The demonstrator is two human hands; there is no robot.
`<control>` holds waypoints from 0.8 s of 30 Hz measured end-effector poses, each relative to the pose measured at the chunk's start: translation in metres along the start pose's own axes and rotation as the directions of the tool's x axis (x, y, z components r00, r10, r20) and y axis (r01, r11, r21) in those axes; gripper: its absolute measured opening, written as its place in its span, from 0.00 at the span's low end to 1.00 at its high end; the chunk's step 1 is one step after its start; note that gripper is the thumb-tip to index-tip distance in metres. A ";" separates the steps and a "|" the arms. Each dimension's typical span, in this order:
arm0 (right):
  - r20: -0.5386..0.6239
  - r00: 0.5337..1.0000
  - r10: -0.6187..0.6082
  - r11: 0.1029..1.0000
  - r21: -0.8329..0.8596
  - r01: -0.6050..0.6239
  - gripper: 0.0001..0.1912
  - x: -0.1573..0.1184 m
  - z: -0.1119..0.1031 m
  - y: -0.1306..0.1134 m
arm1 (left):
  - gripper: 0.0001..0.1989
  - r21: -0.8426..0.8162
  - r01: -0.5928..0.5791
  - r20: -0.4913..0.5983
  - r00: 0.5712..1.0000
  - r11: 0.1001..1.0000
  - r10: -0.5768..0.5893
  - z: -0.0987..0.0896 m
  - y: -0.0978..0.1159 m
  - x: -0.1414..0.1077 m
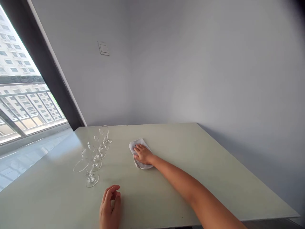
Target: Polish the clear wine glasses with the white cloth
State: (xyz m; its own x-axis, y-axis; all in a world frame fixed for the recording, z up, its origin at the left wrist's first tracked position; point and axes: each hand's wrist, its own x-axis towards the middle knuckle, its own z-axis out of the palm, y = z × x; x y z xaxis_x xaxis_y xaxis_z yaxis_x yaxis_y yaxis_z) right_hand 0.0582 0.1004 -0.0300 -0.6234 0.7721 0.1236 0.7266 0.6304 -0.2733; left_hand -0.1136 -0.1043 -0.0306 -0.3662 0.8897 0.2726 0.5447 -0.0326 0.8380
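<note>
My right hand (143, 154) lies flat with its fingers spread on a folded white cloth (140, 143), pressing it against the tabletop. The cloth sits near the middle of the table (181, 178). Low in the view, my left hand (111, 205) rests at the near side of the table, fingers loosely curled and the thumb apart from them, with nothing held. A row of several clear stemmed glasses stands upright to the left of the cloth. The nearest glass (91, 179) is just beyond my left hand, not touching it; the farthest glass (104, 131) is toward the back edge.
Grey walls (202, 70) meet in a corner behind the table, with a light switch (104, 48) on the left one. A dark window frame (45, 57) and a balcony railing (30, 95) are at the left. The table's right edge runs diagonally beside the wall.
</note>
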 end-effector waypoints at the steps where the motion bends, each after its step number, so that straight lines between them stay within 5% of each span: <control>1: 0.010 1.000 0.005 1.000 -0.015 -0.005 0.30 0.004 -0.005 0.014 | 0.12 0.009 0.008 0.006 1.000 1.000 -0.008 0.000 0.001 0.000; 8: -0.011 0.980 0.196 0.976 -0.096 -0.197 0.26 -0.022 -0.049 0.127 | 0.13 0.021 0.089 -0.034 0.995 0.996 -0.089 0.002 0.008 -0.003; 11: -0.052 0.933 0.356 0.924 -0.126 -0.360 0.26 -0.068 -0.073 0.176 | 0.14 0.053 0.109 -0.004 0.994 0.993 -0.109 0.000 0.007 -0.001; 15: -0.090 0.814 0.574 0.798 -0.160 -0.581 0.27 -0.150 -0.100 0.224 | 0.14 0.051 0.120 0.015 0.993 0.991 -0.121 -0.001 0.006 0.001; 20: -0.120 0.647 0.753 0.623 -0.187 -0.760 0.30 -0.243 -0.106 0.243 | 0.13 0.075 0.107 0.043 0.993 0.991 -0.111 0.000 0.002 0.000; 24: -0.144 0.574 0.806 0.538 -0.225 -0.813 0.31 -0.288 -0.093 0.223 | 0.12 0.111 0.100 0.087 0.990 0.989 -0.110 0.001 0.003 -0.002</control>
State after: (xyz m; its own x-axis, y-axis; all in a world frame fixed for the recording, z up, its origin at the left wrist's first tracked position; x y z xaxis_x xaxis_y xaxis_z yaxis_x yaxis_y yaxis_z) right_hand 0.4266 0.0264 -0.0382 0.2701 0.9628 -0.0116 0.9622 -0.2703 -0.0330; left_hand -0.1108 -0.1055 -0.0294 -0.3573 0.9240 0.1366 0.5852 0.1074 0.8037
